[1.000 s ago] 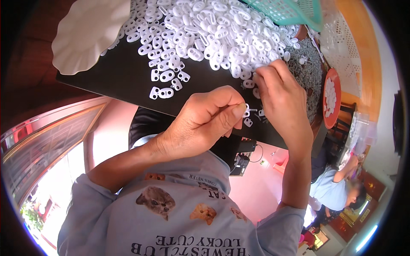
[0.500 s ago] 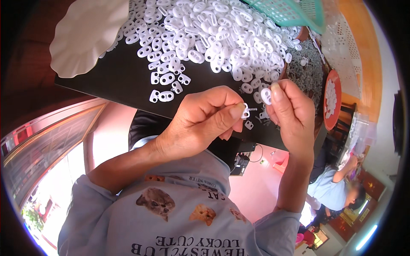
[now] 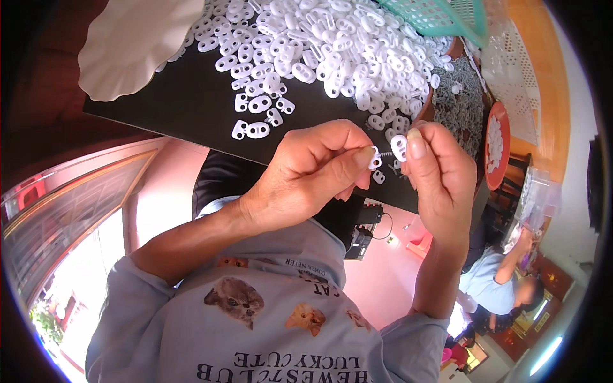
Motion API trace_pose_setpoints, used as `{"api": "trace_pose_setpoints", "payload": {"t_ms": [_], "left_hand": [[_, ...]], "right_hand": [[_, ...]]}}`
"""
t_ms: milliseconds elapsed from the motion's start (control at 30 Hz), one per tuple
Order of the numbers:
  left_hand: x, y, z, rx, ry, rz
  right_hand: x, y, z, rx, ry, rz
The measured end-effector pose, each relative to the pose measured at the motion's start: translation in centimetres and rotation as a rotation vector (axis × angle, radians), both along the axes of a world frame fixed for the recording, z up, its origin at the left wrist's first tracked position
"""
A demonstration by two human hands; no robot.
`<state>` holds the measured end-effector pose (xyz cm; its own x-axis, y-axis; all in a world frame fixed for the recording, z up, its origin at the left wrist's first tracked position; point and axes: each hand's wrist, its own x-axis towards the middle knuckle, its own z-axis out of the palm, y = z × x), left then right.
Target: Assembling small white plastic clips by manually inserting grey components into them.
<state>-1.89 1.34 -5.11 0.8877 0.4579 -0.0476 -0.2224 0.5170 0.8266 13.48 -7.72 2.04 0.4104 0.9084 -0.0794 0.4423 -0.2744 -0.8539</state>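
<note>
I see my left hand (image 3: 306,175) curled up tight, with the thumb and first finger pinched on a small white plastic piece (image 3: 374,158). My right hand (image 3: 440,175) is just beside it, fingers bent, and its thumb and fingers pinch a white plastic ring (image 3: 399,147). A tiny metal spring (image 3: 385,153) sits between the two pieces, and the two hands almost touch there. Both forearms come up from the bottom, and the hands meet above the near edge of the black board (image 3: 191,105).

On the black board, past my hands, lies a big pile of white plastic pieces (image 3: 332,38). A few loose ones (image 3: 258,118) lie nearer, to the left of my hands. A white paper plate (image 3: 137,41) rests on the board's far left corner. A green basket (image 3: 447,16) is at the board's far right side.
</note>
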Motion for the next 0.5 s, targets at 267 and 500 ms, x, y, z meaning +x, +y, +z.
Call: {"api": "trace_pose_setpoints", "payload": {"t_ms": [267, 500], "left_hand": [[0.0, -0.3, 0.1, 0.02, 0.029, 0.042], [-0.2, -0.4, 0.2, 0.038, 0.052, 0.049]], "right_hand": [[-0.8, -0.1, 0.0, 0.013, -0.04, -0.033], [-1.3, 0.0, -0.2, 0.049, -0.066, -0.046]]}}
